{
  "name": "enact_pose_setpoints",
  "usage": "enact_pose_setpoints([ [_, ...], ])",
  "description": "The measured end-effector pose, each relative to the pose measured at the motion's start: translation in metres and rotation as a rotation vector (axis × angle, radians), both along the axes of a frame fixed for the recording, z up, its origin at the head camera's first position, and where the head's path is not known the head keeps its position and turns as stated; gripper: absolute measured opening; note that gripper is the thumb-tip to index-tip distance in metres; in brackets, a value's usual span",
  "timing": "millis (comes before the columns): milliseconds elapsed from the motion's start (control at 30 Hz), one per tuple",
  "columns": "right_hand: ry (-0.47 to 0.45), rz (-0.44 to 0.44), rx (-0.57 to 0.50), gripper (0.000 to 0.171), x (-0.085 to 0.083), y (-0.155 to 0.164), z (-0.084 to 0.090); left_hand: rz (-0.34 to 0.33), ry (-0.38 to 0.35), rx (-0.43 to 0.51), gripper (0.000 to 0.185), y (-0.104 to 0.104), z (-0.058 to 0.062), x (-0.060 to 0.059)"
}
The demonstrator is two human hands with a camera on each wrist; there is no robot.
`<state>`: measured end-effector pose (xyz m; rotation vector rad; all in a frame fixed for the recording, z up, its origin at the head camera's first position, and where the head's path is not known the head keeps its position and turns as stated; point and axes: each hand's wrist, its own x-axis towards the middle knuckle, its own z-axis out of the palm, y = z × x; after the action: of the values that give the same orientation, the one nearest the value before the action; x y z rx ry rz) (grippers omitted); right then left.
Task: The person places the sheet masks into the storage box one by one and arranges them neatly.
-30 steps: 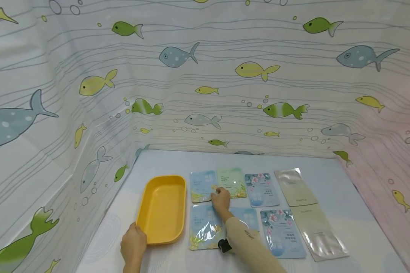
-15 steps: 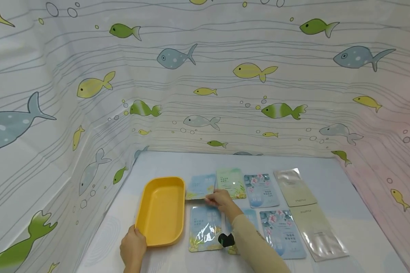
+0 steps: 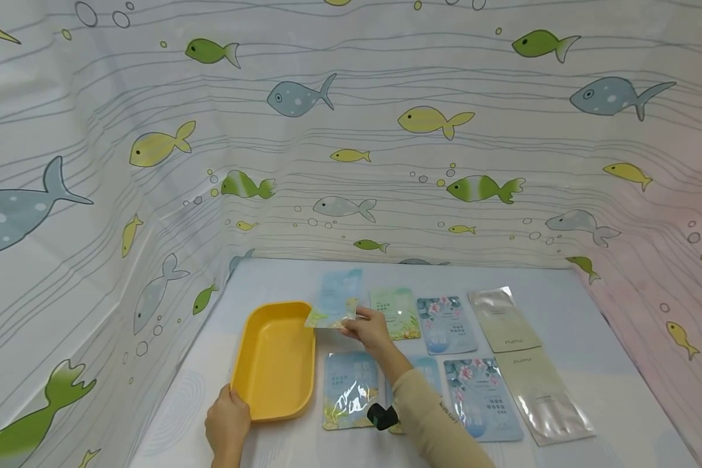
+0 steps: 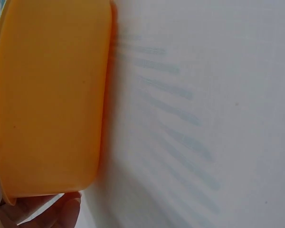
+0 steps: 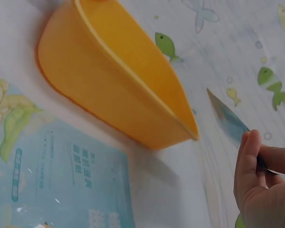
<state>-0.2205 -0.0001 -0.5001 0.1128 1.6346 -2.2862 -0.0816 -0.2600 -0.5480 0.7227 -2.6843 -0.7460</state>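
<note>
My right hand (image 3: 367,327) pinches a light blue sachet (image 3: 335,299) by its lower corner and holds it lifted above the table, next to the far right rim of the yellow tray (image 3: 247,364). In the right wrist view the sachet (image 5: 228,118) shows edge-on between my fingers (image 5: 249,161), with the tray (image 5: 104,71) below it. My left hand (image 3: 228,419) grips the tray's near left corner; in the left wrist view only fingertips (image 4: 66,211) show under the tray wall (image 4: 47,95).
Several flat sachets lie in two rows right of the tray: a blue one (image 3: 350,389), a green one (image 3: 394,312), floral ones (image 3: 446,324) and beige ones (image 3: 504,318). Fish-print curtains (image 3: 351,130) wall the table on three sides.
My right hand has picked the light blue sachet off the far row and raised it up and left toward the tray. The left hand has stayed on the tray.
</note>
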Motion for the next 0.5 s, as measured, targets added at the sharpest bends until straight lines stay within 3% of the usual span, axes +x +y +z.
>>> enact_pose_setpoints([
  [200,0.018,0.063,0.016,0.059,0.020,-0.026,-0.004,0.002,-0.008,0.005,0.035,0.000,0.000,0.000],
  [500,0.029,0.093,0.125,0.055,0.044,-0.059,-0.012,0.027,0.034,0.005,0.033,0.003,0.000,0.000],
])
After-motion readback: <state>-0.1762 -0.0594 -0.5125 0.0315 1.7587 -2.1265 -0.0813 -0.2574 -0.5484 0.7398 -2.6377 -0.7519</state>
